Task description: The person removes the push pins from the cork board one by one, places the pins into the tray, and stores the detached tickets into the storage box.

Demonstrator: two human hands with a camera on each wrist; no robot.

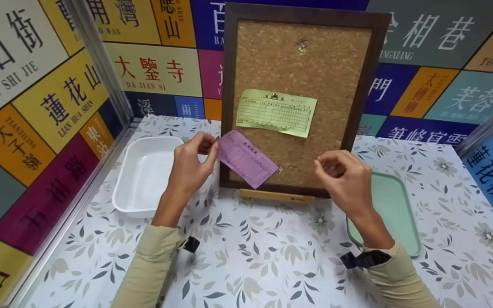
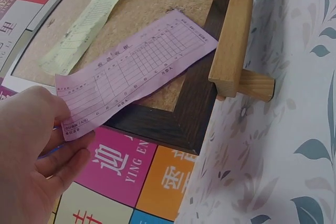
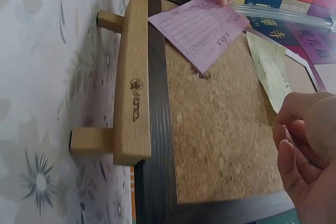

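The left hand point(image 1: 191, 164) pinched one end of a pink slip point(image 1: 246, 159) between thumb and fingers, holding it slantwise against the lower left part of a cork board point(image 1: 332, 77). In the left wrist view the slip lay over the cork and crossed the board's dark wooden frame point(image 2: 173, 124), its printed grid facing outward. The far end of the slip reached toward the middle of the board's lower area.

The right hand point(image 1: 345, 175) hovered just in front of the board's lower right corner, its fingers curled with fingertips drawn close to the thumb; whether anything small sat between them could not be told. It did not touch the slip.

A yellow-green slip point(image 1: 277, 112) hung pinned on the cork above the pink one, apart from it. The board stood upright, leaning back on a light wooden stand point(image 1: 277, 196) that rested on the flower-patterned worktop point(image 1: 272, 256).

To the left of the board a white tray point(image 1: 144, 175) sat on the worktop, just behind the left hand. To the right lay a pale green tray point(image 1: 396, 209), partly under the right wrist. Walls covered with coloured signs bearing Chinese characters closed in the far and side edges.
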